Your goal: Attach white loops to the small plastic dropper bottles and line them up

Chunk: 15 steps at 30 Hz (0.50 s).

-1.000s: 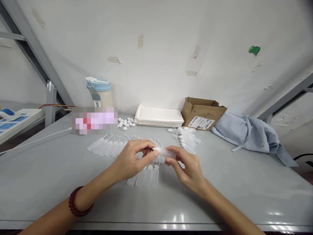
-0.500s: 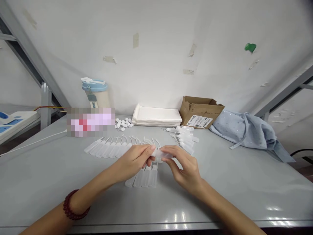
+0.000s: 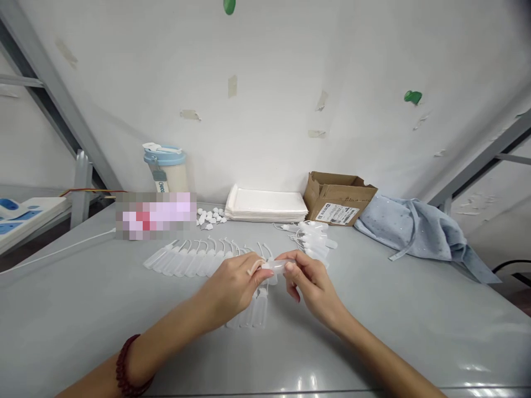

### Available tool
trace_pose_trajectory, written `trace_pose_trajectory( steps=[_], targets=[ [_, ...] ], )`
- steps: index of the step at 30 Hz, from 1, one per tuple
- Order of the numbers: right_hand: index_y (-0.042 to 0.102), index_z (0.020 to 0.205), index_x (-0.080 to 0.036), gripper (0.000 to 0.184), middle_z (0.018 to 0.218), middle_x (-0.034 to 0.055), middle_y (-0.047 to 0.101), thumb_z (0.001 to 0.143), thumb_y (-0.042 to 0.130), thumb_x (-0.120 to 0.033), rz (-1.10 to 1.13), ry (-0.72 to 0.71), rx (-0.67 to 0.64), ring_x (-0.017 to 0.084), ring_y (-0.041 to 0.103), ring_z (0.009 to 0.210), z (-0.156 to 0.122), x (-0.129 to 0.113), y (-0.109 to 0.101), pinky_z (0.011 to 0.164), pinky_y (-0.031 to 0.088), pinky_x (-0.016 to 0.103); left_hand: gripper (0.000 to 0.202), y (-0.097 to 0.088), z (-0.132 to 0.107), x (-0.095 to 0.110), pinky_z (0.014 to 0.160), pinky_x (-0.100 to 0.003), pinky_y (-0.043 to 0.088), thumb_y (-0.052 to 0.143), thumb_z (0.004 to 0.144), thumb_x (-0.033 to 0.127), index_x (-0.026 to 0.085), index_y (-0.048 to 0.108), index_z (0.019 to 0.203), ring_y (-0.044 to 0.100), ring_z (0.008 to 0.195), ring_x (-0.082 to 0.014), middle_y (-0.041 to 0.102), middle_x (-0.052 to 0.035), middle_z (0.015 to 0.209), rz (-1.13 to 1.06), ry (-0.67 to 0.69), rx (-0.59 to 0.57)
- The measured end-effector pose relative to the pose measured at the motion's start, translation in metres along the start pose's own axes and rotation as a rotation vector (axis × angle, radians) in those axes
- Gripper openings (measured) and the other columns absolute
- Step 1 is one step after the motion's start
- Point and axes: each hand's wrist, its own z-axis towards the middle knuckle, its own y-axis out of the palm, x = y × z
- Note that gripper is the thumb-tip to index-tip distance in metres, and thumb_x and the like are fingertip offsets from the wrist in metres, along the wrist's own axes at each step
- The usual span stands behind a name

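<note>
Between my two hands, above the grey table, lies a small translucent plastic bottle [image 3: 275, 267], roughly level. My left hand [image 3: 238, 284] pinches its left end, where a pale thin tube curves out over the fingers. The right end is gripped between the thumb and fingers of my right hand [image 3: 311, 282]. Behind my left hand a row of similar bottles [image 3: 182, 261], each with a curved thin tube, lies on the table. Several more bottles [image 3: 259, 310] lie just below my hands, partly covered by the left one. A heap of bottles [image 3: 317, 237] sits beyond my right hand.
White caps [image 3: 209, 217] are piled near a stack of white paper sheets [image 3: 267, 204]. A cardboard box [image 3: 340, 199] and a light blue cloth [image 3: 410, 232] stand at the back right. At the back left are a lidded cup [image 3: 168, 171], a blurred pink object [image 3: 157, 215] and a white cable [image 3: 62, 251].
The camera view has tilted up a little. My right fingers have shifted their hold on the bottle, and my left hand has turned, so the curved tube now shows over it.
</note>
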Motion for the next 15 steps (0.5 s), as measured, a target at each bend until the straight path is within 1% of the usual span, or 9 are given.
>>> trace_pose_trajectory(
  steps=[1,3,5,6,8,11,13,15],
  targets=[
    [0.056,0.092,-0.016,0.030,0.047,-0.0087,0.038,0.091,0.043,-0.043,0.081,0.056,-0.017,0.008,0.037,0.040,0.001,0.000,0.000,0.041,0.031,0.022,0.032,0.002,-0.001,-0.001,0.053,-0.026,0.030,0.034,0.096,0.028,0.019,0.042,0.066,0.039,0.055,-0.0131,0.044,0.0008,0.062,0.058,0.055,0.030],
    [0.055,0.088,-0.016,0.032,0.051,-0.0091,0.033,0.088,0.046,-0.046,0.208,0.125,-0.045,0.008,0.034,0.040,0.004,0.000,0.001,0.040,0.029,0.022,0.032,0.004,-0.001,-0.003,0.051,-0.027,0.027,0.033,0.096,0.027,0.019,0.040,0.066,0.036,0.054,-0.0134,0.043,0.0005,0.062,0.149,0.127,0.062],
    [0.054,0.085,-0.016,0.033,0.054,-0.0088,0.031,0.087,0.048,-0.048,0.268,0.157,-0.061,0.007,0.033,0.041,0.006,0.000,0.001,0.039,0.029,0.022,0.033,0.004,-0.002,-0.003,0.050,-0.028,0.025,0.032,0.097,0.027,0.020,0.039,0.066,0.034,0.053,-0.0134,0.042,0.0009,0.061,0.193,0.140,0.057],
    [0.054,0.085,-0.016,0.033,0.055,-0.0085,0.032,0.087,0.048,-0.048,0.266,0.159,-0.058,0.007,0.034,0.042,0.006,0.001,0.002,0.040,0.029,0.022,0.033,0.003,-0.002,-0.003,0.050,-0.028,0.025,0.032,0.097,0.028,0.020,0.038,0.066,0.034,0.053,-0.0134,0.041,0.0010,0.061,0.190,0.121,0.045],
    [0.055,0.087,-0.016,0.032,0.055,-0.0078,0.035,0.087,0.048,-0.047,0.207,0.135,-0.030,0.008,0.036,0.044,0.006,0.002,0.001,0.042,0.031,0.023,0.032,0.001,-0.001,-0.001,0.051,-0.027,0.027,0.033,0.096,0.029,0.020,0.038,0.066,0.037,0.054,-0.0132,0.042,0.0014,0.061,0.130,0.040,-0.012],
    [0.057,0.095,-0.016,0.031,0.054,-0.0063,0.043,0.089,0.047,-0.044,0.092,0.067,0.010,0.010,0.042,0.048,0.004,0.003,0.000,0.049,0.036,0.024,0.032,-0.004,0.001,0.003,0.054,-0.026,0.032,0.033,0.096,0.031,0.019,0.038,0.066,0.041,0.056,-0.0125,0.044,0.0022,0.062,-0.052,-0.138,-0.088],
    [0.058,0.099,-0.017,0.029,0.058,-0.0046,0.048,0.089,0.047,-0.042,0.052,0.029,0.017,0.011,0.047,0.051,0.003,0.003,0.000,0.051,0.039,0.025,0.035,-0.006,0.002,0.006,0.055,-0.025,0.033,0.032,0.096,0.033,0.019,0.039,0.064,0.042,0.056,-0.0121,0.044,0.0028,0.059,-0.147,-0.240,-0.078],
    [0.058,0.101,-0.018,0.027,0.063,-0.0025,0.052,0.089,0.049,-0.040,0.025,-0.001,0.026,0.012,0.051,0.056,0.002,0.004,0.000,0.053,0.042,0.026,0.038,-0.009,0.004,0.008,0.054,-0.025,0.033,0.033,0.095,0.034,0.019,0.040,0.061,0.043,0.056,-0.0122,0.043,0.0028,0.058,-0.216,-0.310,-0.046]
  ],
)
